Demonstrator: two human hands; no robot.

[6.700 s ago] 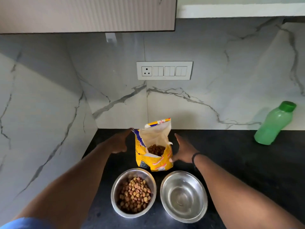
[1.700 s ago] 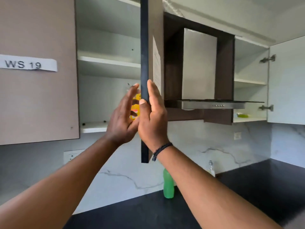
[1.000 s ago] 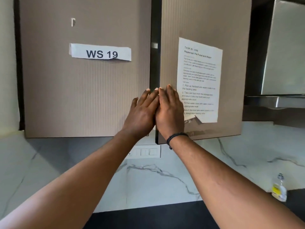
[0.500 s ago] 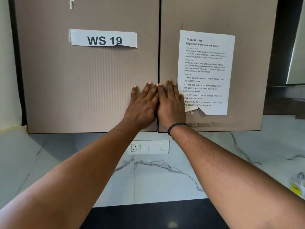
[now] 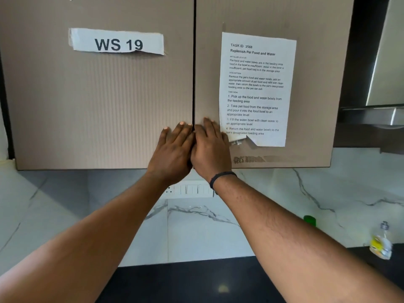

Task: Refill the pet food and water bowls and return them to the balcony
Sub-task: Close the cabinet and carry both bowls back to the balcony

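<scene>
Ribbed cabinet doors (image 5: 98, 95) under flat hands (image 5: 172, 153).

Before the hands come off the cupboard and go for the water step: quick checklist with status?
1. Cupboard doors shut: ok. The left door and right door meet flush at the seam.
2. Hands free: ok. The left hand and right hand lie flat on the doors, holding nothing.
3. Food bag stowed: cannot tell, nothing shows behind the closed doors.
4. Water source located: ok in part. A green bottle cap peeks above the right forearm; its fill level is hidden.
5. Bowls located: cannot tell, neither bowl is in view.
6. Next step confirmed: ok. The task sheet lists filling the water bowl as step three.
</scene>
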